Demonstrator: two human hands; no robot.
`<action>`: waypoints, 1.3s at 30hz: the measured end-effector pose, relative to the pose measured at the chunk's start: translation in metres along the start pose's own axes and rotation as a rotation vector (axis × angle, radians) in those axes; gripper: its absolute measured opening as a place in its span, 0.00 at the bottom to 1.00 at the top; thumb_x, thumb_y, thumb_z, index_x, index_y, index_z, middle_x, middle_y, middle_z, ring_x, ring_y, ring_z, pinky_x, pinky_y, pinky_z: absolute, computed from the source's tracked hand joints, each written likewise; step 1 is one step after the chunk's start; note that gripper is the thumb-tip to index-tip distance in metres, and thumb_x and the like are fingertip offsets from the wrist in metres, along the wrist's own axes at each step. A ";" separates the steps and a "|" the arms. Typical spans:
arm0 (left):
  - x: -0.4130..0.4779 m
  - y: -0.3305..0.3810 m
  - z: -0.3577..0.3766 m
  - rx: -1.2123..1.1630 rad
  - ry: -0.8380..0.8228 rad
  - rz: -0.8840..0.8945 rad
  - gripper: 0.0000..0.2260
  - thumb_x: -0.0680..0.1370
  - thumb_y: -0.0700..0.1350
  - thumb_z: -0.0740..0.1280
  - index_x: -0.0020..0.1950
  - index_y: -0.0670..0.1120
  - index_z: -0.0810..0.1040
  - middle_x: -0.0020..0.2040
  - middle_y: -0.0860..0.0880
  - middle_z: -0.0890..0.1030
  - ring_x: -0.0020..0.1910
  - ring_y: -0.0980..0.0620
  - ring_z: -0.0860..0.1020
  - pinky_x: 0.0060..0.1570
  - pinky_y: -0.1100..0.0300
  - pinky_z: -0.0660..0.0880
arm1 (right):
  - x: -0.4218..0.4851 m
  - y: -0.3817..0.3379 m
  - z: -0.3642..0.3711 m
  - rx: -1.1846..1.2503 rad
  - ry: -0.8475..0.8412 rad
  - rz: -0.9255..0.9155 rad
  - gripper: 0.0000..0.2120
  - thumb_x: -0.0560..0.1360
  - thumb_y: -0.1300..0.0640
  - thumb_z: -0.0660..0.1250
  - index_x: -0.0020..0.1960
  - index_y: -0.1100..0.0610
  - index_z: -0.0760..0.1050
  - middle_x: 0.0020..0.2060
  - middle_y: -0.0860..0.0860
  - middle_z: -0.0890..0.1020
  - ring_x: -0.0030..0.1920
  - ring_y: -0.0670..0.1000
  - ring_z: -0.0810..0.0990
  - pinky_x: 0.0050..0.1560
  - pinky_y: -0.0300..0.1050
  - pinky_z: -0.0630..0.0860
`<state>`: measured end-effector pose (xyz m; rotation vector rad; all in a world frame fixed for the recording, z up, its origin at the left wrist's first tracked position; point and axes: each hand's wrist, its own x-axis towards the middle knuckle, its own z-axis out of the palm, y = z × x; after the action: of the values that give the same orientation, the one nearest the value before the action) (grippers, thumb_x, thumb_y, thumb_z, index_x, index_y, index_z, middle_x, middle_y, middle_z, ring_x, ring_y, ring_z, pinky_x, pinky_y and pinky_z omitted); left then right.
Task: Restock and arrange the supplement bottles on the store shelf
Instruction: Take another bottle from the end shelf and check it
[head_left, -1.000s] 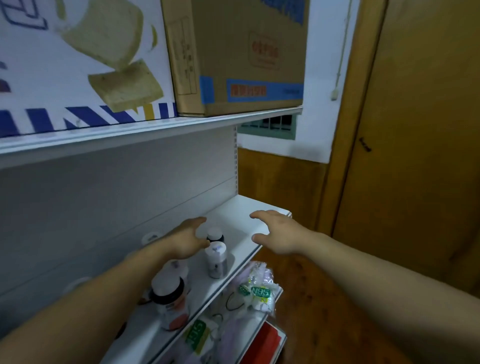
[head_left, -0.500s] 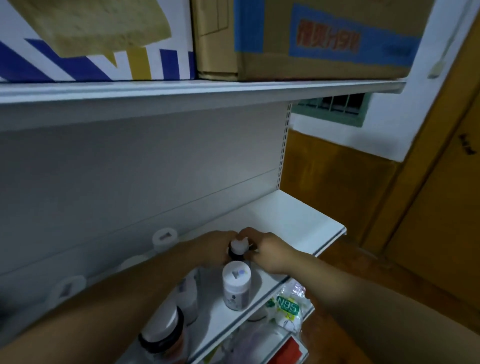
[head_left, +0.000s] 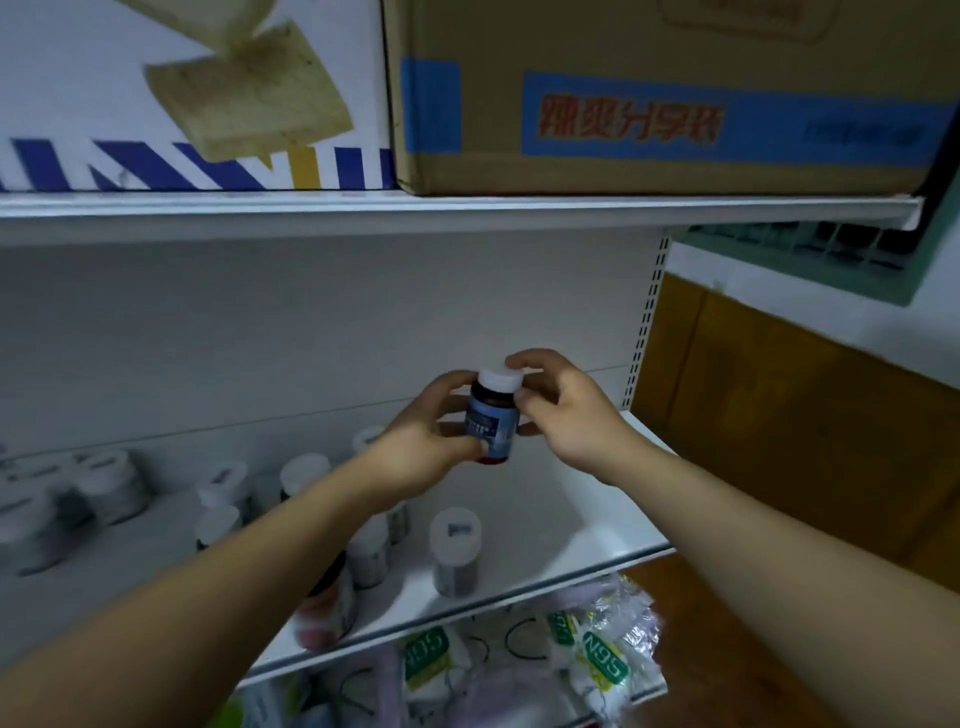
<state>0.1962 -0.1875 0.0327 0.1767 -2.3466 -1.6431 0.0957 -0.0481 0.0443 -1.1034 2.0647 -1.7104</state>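
A dark supplement bottle (head_left: 491, 423) with a blue label and a white cap is held upright in the air above the white shelf (head_left: 582, 519). My left hand (head_left: 423, 441) grips its body from the left. My right hand (head_left: 563, 410) holds its cap and upper side from the right. A white-capped bottle (head_left: 456, 553) stands alone near the shelf's front edge. Several more white-capped bottles (head_left: 218, 483) stand in rows to the left, partly hidden by my left forearm.
A brown cardboard box (head_left: 665, 93) and a white printed box (head_left: 192, 93) sit on the upper shelf. Bagged N95 masks (head_left: 602, 660) lie on the shelf below. A wooden wall panel (head_left: 805, 415) stands to the right.
Both hands closed on a bottle standing on the shelf and lifted it up off the surface. The view has also swung left toward the shelf.
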 end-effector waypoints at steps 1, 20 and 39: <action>-0.010 0.008 0.003 -0.016 0.034 0.022 0.26 0.73 0.32 0.67 0.62 0.56 0.66 0.54 0.54 0.75 0.50 0.60 0.78 0.44 0.65 0.78 | -0.005 -0.007 -0.001 0.019 -0.009 -0.017 0.12 0.79 0.63 0.58 0.56 0.47 0.70 0.54 0.52 0.78 0.52 0.49 0.78 0.41 0.35 0.77; -0.195 0.111 -0.047 0.023 0.378 0.283 0.24 0.67 0.47 0.74 0.55 0.68 0.70 0.52 0.49 0.76 0.53 0.52 0.79 0.50 0.55 0.78 | -0.112 -0.163 0.071 0.244 -0.167 -0.305 0.18 0.78 0.62 0.61 0.56 0.38 0.71 0.52 0.49 0.76 0.52 0.48 0.80 0.49 0.45 0.81; -0.280 0.155 -0.074 -0.179 0.314 0.400 0.26 0.65 0.40 0.69 0.56 0.65 0.75 0.53 0.38 0.76 0.51 0.48 0.80 0.46 0.58 0.79 | -0.172 -0.228 0.111 0.314 -0.179 -0.425 0.19 0.79 0.63 0.57 0.58 0.39 0.70 0.52 0.50 0.77 0.53 0.47 0.79 0.53 0.45 0.80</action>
<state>0.4933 -0.1298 0.1591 -0.0648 -1.8486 -1.4907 0.3713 -0.0200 0.1758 -1.5958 1.4622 -1.9483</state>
